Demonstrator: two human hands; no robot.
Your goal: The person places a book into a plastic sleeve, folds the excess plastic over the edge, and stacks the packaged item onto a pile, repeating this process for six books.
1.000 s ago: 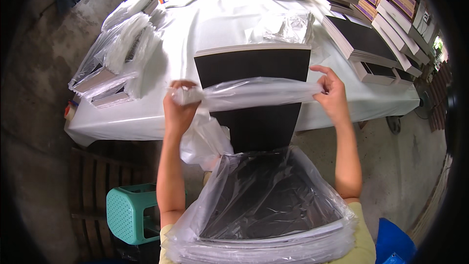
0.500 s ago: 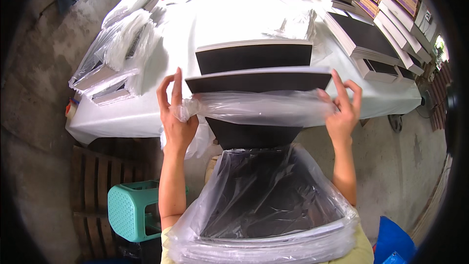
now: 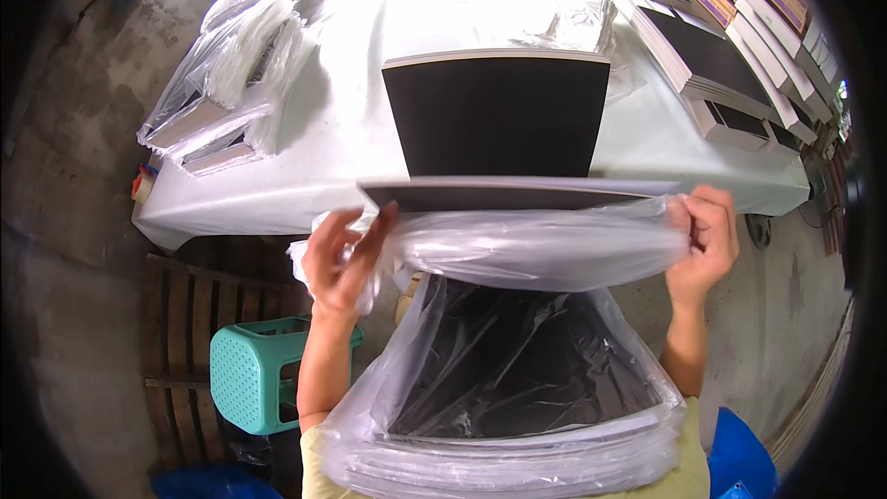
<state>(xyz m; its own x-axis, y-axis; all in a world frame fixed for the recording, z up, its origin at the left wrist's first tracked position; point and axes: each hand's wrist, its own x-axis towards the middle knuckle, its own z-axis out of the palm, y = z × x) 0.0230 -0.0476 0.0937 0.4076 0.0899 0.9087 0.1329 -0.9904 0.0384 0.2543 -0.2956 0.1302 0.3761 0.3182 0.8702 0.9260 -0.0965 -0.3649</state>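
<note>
A clear plastic bag (image 3: 540, 249) is stretched between my hands, and a thin black board with a pale edge (image 3: 517, 196) lies partly in its mouth. My left hand (image 3: 342, 257) is closed at the bag's left corner, where loose plastic bunches. At the right corner my right hand (image 3: 707, 238) grips the bag's edge with curled fingers. Beyond them, at the table's near edge, stand black boards with a pale top edge (image 3: 499, 115). Against my body lies a pile of clear plastic (image 3: 499, 462) with a black surface showing through.
The white-covered table (image 3: 342, 102) holds plastic-wrapped stacks (image 3: 222, 83) on the left and black-topped stacks (image 3: 707, 55) on the right. More clear plastic (image 3: 582, 26) lies farther back. A green stool (image 3: 249, 379) stands at lower left, a wooden pallet (image 3: 189, 314) behind it. Something blue (image 3: 744, 453) is at lower right.
Both hands have come down toward me with the bag and board. The bag's plastic now covers more of the board. My raised fingers have curled in, and the view has shifted slightly.
</note>
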